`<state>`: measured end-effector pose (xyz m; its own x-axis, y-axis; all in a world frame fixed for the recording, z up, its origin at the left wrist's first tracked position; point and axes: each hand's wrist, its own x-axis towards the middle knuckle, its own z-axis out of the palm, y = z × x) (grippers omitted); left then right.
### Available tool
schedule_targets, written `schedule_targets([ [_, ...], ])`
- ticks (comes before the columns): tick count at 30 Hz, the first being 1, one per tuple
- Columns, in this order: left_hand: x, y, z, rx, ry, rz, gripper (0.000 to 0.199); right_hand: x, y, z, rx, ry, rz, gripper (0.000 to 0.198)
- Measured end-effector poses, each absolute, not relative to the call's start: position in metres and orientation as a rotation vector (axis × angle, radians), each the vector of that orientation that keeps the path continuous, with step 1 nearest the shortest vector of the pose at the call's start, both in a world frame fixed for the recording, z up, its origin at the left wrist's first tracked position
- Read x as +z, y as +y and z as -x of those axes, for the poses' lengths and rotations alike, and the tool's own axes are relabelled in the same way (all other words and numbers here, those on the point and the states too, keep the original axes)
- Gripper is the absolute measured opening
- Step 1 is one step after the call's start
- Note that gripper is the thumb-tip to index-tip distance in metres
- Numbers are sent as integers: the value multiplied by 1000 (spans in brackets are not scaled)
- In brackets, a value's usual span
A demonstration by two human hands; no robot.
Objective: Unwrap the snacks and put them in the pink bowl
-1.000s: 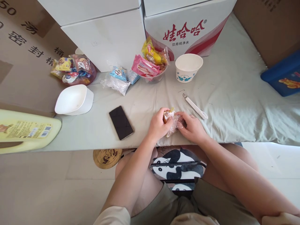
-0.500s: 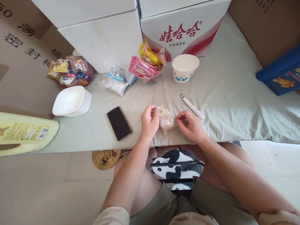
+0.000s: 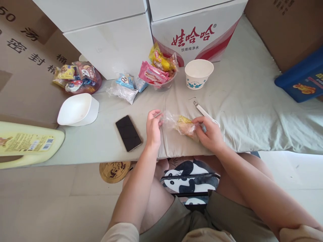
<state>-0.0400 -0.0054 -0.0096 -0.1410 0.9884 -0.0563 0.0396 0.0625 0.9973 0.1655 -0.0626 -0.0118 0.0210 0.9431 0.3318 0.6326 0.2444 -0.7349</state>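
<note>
Between my hands is a small snack packet (image 3: 186, 125) in crinkled clear plastic, with yellow print and pinkish-tan contents. My right hand (image 3: 209, 133) pinches its right end with thumb and fingers. At the other end, the fingers of my left hand (image 3: 153, 128) are curled on the loose clear plastic, which looks stretched out to the left. A white-handled craft knife or similar slim tool (image 3: 203, 110) lies just beyond my right hand, partly hidden by it. Left of my left hand, a phone (image 3: 128, 133) rests with its dark screen up.
Behind stand a white paper tub (image 3: 199, 75), a bowl of wrapped snacks (image 3: 161, 83), and loose packets (image 3: 125, 81). To the left are a white plastic container (image 3: 78, 110), another snack bowl (image 3: 88, 88) and a yellow jug (image 3: 32, 144). A blue jug (image 3: 300, 80) stands right; cartons (image 3: 196, 37) line the back.
My left hand has moved slightly left and up, drawing the clear plastic out. The packet has turned and shifted right, and my right hand now grips its right end.
</note>
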Motion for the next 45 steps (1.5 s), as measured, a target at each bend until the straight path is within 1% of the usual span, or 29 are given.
schedule_targets([
  [2, -9, -8, 42, 1133, 1286, -1366, 27, -11, -62, -166, 498, -1713, 1434, 20],
  [4, -8, -11, 41, 962, 1184, -1631, 39, -10, -62, -166, 536, -1776, 1359, 26],
  [5, -7, -13, 40, 888, 1147, -1725, 41, -10, -62, -165, 544, -1803, 1327, 29],
  [7, -8, -15, 39, 821, 1138, -1792, 32, -10, -62, -165, 530, -1817, 1294, 26],
  [9, -9, -14, 38, 845, 1193, -1721, 20, -11, -61, -166, 500, -1779, 1298, 18],
  [10, -10, -14, 38, 875, 1216, -1661, 18, -11, -61, -167, 487, -1751, 1306, 16],
  [14, -10, -8, 40, 1086, 1238, -1390, 22, -13, -59, -171, 480, -1629, 1358, 15],
  [18, -11, -1, 44, 1286, 1245, -1088, 24, -15, -59, -175, 570, -1391, 1475, 11],
  [20, -13, 1, 47, 1310, 1271, -1018, 22, -15, -58, -177, 605, -1330, 1480, 14],
  [22, -13, 1, 50, 1319, 1343, -1065, 24, -14, -58, -178, 617, -1419, 1416, 19],
  [25, -11, -2, 52, 1328, 1399, -1404, 35, -13, -58, -175, 589, -1692, 1332, 41],
  [26, -11, -4, 53, 1305, 1385, -1562, 40, -13, -58, -173, 569, -1754, 1335, 42],
  [27, -10, -5, 53, 1261, 1367, -1713, 44, -13, -58, -172, 553, -1790, 1349, 36],
  [28, -9, -7, 53, 1204, 1355, -1843, 45, -13, -57, -171, 539, -1796, 1369, 25],
  [29, -9, -8, 52, 1138, 1357, -1940, 41, -13, -57, -170, 527, -1778, 1394, 15],
  [30, -9, -8, 52, 1076, 1371, -2002, 34, -14, -57, -169, 515, -1747, 1425, 9],
  [32, -10, -9, 52, 990, 1413, -2048, 16, -14, -57, -170, 502, -1689, 1468, 9],
  [33, -11, -9, 52, 969, 1427, -2057, 13, -14, -57, -171, 502, -1678, 1471, 8],
  [34, -11, -10, 52, 956, 1427, -2072, 14, -15, -57, -171, 507, -1682, 1463, 11],
  [35, -12, -11, 52, 943, 1411, -2101, 19, -15, -57, -171, 517, -1705, 1444, 19],
  [36, -12, -12, 52, 926, 1378, -2145, 28, -15, -57, -170, 527, -1740, 1423, 27],
  [37, -13, -13, 52, 902, 1336, -2197, 38, -16, -57, -170, 533, -1776, 1407, 29],
  [38, -13, -14, 51, 873, 1298, -2247, 45, -16, -56, -169, 532, -1805, 1400, 26],
  [39, -14, -15, 50, 847, 1274, -2287, 46, -16, -56, -168, 526, -1823, 1397, 19],
  [40, -14, -15, 49, 833, 1269, -2311, 41, -16, -56, -167, 513, -1824, 1397, 13],
  [43, -17, -14, 47, 926, 1357, -2259, 13, -15, -55, -168, 468, -1745, 1423, 11],
  [45, -18, -11, 49, 1064, 1437, -2149, 8, -14, -55, -169, 461, -1639, 1479, 7],
])
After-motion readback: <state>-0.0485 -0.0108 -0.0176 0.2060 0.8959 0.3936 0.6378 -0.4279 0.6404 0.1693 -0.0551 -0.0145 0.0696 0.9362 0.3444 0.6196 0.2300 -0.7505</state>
